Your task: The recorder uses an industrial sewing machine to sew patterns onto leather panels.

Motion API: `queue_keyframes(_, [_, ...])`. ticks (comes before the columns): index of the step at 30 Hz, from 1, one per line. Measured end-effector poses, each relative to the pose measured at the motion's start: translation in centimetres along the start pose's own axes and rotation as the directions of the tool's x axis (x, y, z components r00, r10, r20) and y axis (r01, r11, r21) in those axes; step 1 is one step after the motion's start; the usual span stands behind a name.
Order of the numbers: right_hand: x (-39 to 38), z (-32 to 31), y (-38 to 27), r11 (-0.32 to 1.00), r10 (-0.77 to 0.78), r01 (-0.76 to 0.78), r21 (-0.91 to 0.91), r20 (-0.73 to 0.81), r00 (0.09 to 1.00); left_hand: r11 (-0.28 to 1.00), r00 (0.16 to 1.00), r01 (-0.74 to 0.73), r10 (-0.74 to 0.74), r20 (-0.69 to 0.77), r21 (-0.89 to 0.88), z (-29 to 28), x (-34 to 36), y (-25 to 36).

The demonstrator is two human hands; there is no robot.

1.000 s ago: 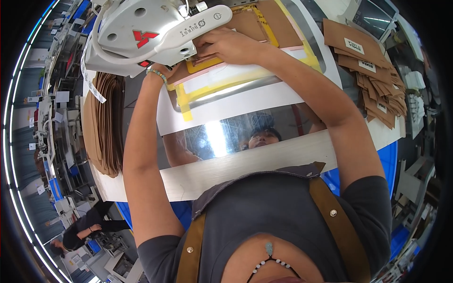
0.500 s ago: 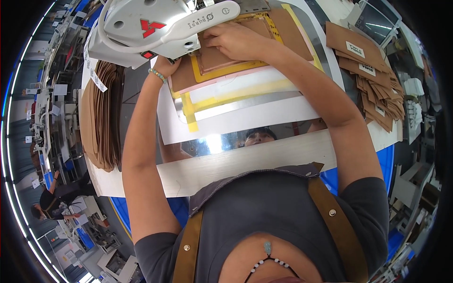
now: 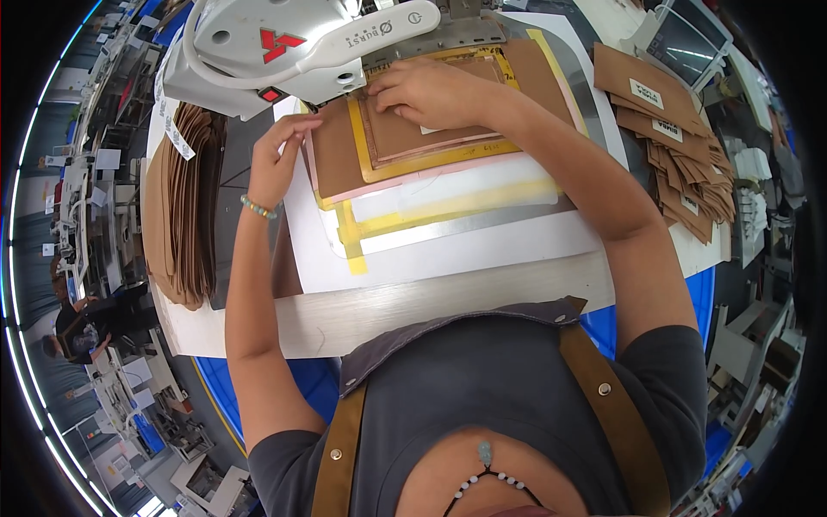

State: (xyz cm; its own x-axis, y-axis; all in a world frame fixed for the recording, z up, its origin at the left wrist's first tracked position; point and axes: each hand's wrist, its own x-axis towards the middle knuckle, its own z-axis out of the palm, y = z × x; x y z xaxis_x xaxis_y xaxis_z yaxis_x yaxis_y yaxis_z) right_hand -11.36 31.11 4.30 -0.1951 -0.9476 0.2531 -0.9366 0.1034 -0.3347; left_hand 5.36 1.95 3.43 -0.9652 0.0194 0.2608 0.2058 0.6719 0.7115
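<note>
A brown panel (image 3: 336, 164) lies under a yellow-edged rectangular frame (image 3: 405, 166), with a smaller brown piece (image 3: 474, 136) inside it. These sit on a clear template plate with yellow tape strips (image 3: 355, 250). My right hand (image 3: 435, 95) lies on the inner piece, fingers spread and bent, partly covering a small white label. My left hand (image 3: 277, 155) is at the panel's left edge, its fingers stretched toward the corner beneath the machine; whether the fingertips touch it I cannot tell. The white sewing machine head (image 3: 250, 39) stands over the frame's far left side and hides part of it.
A stack of folded brown pieces (image 3: 181, 215) stands on the left of the table. On the right lies a fanned pile of brown labelled pieces (image 3: 663, 129), near a screen (image 3: 689, 43). Blue material (image 3: 301, 392) hangs below the table edge (image 3: 431, 297).
The template with the frame and brown panel has slid toward me, covering the shiny metal strip. My left hand has drawn back left from under the machine head; my right hand stays on the piece.
</note>
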Motion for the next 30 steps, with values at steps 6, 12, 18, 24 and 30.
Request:
queue_keyframes(6, [-0.6, -0.1, -0.9, 0.999, -0.034, 0.033, 0.018, 0.03, 0.999, 0.996, 0.999, -0.029, 0.027, 0.024, 0.086, -0.3, -3.5, 3.4])
queue_keyframes(12, [-2.0, -1.5, -1.1, 1.0, -0.019, 0.019, -0.024, -0.001, 1.0, 0.976, 0.993, -0.086, 0.069, 0.094, 0.202, 2.5, -2.3, 7.6])
queue_keyframes(18, [-9.9, -8.8, 1.1, 0.967, 0.14, -0.163, -0.198, -0.123, 0.982, 0.879, 0.95, -0.303, 0.25, 0.185, 0.368, 5.6, -0.1, 9.1])
queue_keyframes(24, [-13.5, -9.2, -0.2, 0.907, 0.359, -0.354, -0.227, -0.023, 0.933, 0.802, 0.941, -0.333, 0.248, 0.231, 0.496, 7.3, 0.7, 7.4])
queue_keyframes(30, [-12.9, -4.5, 0.5, 0.885, 0.221, -0.218, -0.412, -0.043, 0.974, 0.766, 0.94, -0.34, 0.257, 0.226, 0.545, 8.4, 0.8, 6.5])
